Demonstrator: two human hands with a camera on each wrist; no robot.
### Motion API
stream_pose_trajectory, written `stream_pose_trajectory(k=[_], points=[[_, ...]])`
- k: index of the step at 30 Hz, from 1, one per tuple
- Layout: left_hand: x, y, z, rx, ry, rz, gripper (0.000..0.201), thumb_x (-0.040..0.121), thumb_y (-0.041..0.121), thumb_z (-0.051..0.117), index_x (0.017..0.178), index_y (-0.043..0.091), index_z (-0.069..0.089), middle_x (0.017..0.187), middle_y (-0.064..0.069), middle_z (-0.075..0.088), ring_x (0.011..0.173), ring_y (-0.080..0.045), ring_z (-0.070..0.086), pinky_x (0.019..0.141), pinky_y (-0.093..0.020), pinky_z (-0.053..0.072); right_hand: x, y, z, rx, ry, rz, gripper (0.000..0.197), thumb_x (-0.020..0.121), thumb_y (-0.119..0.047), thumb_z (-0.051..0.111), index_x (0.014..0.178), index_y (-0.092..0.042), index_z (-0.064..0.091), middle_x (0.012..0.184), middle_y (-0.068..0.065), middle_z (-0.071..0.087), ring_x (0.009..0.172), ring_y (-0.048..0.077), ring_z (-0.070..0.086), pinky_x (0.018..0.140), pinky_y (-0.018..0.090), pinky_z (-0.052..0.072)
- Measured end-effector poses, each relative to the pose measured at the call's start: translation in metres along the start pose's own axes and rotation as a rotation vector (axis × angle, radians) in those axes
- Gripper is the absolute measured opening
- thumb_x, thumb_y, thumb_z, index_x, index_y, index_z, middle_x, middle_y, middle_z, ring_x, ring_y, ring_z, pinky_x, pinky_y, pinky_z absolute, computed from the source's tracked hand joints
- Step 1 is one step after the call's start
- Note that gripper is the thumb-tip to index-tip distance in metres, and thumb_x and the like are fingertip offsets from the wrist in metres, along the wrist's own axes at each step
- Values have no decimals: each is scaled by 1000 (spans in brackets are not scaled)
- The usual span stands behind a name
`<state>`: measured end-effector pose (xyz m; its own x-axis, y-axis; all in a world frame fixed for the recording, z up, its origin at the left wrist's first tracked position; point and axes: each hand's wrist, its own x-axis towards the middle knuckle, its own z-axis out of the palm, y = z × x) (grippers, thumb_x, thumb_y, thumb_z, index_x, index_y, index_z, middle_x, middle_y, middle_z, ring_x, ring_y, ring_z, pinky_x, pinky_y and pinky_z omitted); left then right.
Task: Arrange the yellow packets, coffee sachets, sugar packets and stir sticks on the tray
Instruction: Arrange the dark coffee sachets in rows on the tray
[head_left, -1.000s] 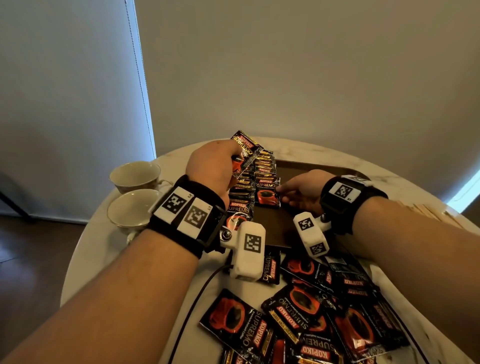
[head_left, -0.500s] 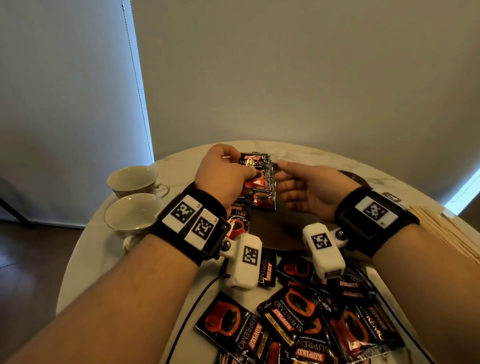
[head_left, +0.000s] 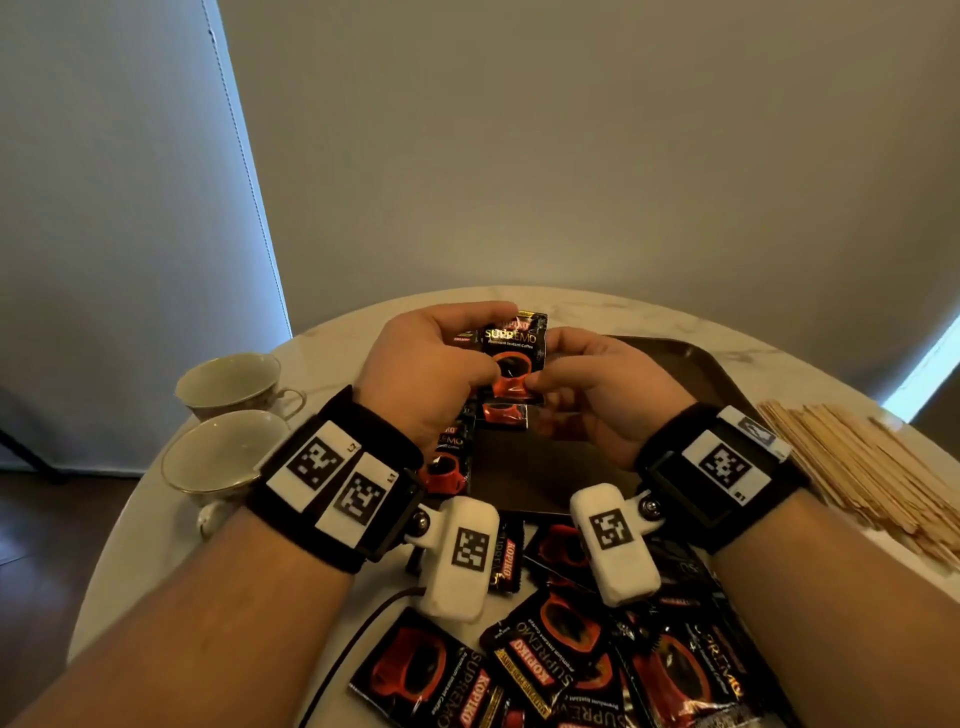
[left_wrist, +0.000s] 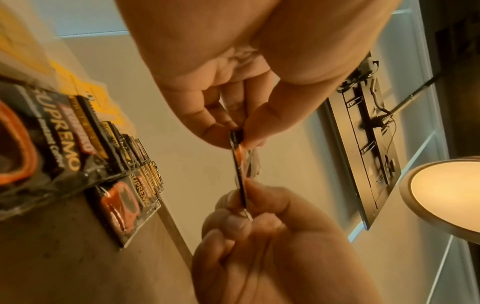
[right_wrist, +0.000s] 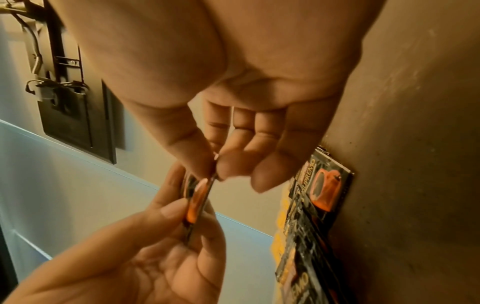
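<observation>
1. I am holding one coffee sachet (head_left: 514, 358) up over the tray (head_left: 696, 374), face toward me, with both hands meeting on it.
2. My left hand (head_left: 431, 369) is pinching the sachet's left edge, thumb in front and curled fingers behind; the left wrist view shows the sachet edge-on (left_wrist: 240, 164) between thumb and fingertips.
3. My right hand (head_left: 597, 384) is pinching the lower right corner between thumb and forefinger; in the right wrist view the other fingers (right_wrist: 267, 172) are hanging loosely curled beside the pinch, holding nothing.
4. Whether my left hand is holding a second sachet behind the first, I cannot tell; a dark edge is showing there in the head view.
5. Below my hands, a row of sachets (head_left: 452, 447) is lying overlapped along the tray's left side, with another sachet (head_left: 504, 415) just beside it toward the tray's middle.
6. The left wrist view is showing the row (left_wrist: 122, 148) as a shingled file, yellow packets (left_wrist: 88, 90) lying beyond it.
7. A loose pile of sachets (head_left: 571, 660) is sitting on the table (head_left: 332, 332) near me, in front of the tray's near edge.
8. The stir sticks (head_left: 862, 467) are lying in a heap on the table to the right of the tray, apart from it.
9. Two empty cups (head_left: 223, 452) are standing on the table to the left, well apart from the tray.
</observation>
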<state>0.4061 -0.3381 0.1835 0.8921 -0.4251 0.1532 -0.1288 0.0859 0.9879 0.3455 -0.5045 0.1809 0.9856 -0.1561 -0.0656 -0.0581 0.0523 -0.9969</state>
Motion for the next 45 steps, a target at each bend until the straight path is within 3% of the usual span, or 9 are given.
stream_pose_trajectory(k=[6, 16, 21, 26, 30, 34, 39, 43, 45], points=[[-3, 3, 0, 70, -23, 25, 60, 75, -20, 63, 109, 26, 81, 96, -13, 79, 89, -35, 77, 84, -56, 62, 1, -6, 1, 74, 151, -6, 14, 97, -16, 62, 105, -5, 66, 72, 4, 62, 60, 17, 59, 55, 32, 54], [2, 0, -2, 78, 11, -29, 59, 75, -15, 65, 112, 29, 79, 107, -5, 78, 95, -27, 77, 83, -49, 64, -1, -10, 1, 27, 91, -30, 11, 93, 4, 63, 95, -6, 68, 79, 7, 75, 66, 17, 72, 60, 30, 60], [9, -4, -4, 20, 224, -35, 35, 85, -1, 69, 110, 24, 68, 109, 1, 70, 103, -19, 69, 82, -38, 60, 22, -3, -8, -33, 228, 150, 13, 87, 1, 73, 95, -9, 70, 74, 4, 72, 55, 12, 65, 63, 32, 57], [18, -1, -17, -70, 400, -64, 29, 89, 5, 67, 114, 20, 65, 101, 2, 66, 65, 2, 64, 44, -15, 47, 38, 14, -7, -147, 249, 314, 9, 88, 4, 71, 89, -5, 70, 83, 11, 71, 76, 22, 70, 79, 40, 61], [21, -1, -24, -62, 477, -97, 25, 85, 15, 70, 110, 21, 66, 102, 3, 67, 88, -10, 62, 66, -30, 49, 44, 13, -2, -214, 259, 373, 12, 87, 3, 74, 96, -4, 71, 82, 11, 71, 77, 22, 70, 79, 37, 60], [22, -2, -26, -69, 463, -171, 26, 89, 19, 68, 114, 18, 64, 98, 4, 63, 81, -8, 55, 60, -29, 41, 46, 8, 0, -276, 258, 409, 17, 86, 0, 76, 102, -2, 71, 88, 13, 74, 77, 20, 71, 72, 34, 60], [22, -2, -27, -33, 451, -200, 27, 91, 20, 68, 116, 15, 62, 92, 5, 62, 73, -7, 55, 57, -26, 40, 44, 7, 3, -310, 265, 432, 7, 86, -3, 77, 89, -4, 71, 81, 10, 74, 75, 19, 70, 67, 31, 58], [22, -4, -29, 80, 420, -149, 8, 87, 20, 68, 85, 16, 62, 88, -10, 64, 81, -22, 56, 68, -28, 45, 42, 7, 4, -269, 270, 444, 13, 86, -4, 77, 97, -2, 70, 88, 12, 73, 79, 21, 69, 77, 34, 60], [21, -4, -29, 98, 420, -149, 11, 85, 21, 68, 79, 17, 59, 82, -4, 59, 83, -24, 54, 73, -34, 46, 42, 7, 4, -232, 280, 448, 16, 90, -6, 74, 105, -2, 70, 85, 11, 70, 78, 21, 69, 78, 35, 60]])
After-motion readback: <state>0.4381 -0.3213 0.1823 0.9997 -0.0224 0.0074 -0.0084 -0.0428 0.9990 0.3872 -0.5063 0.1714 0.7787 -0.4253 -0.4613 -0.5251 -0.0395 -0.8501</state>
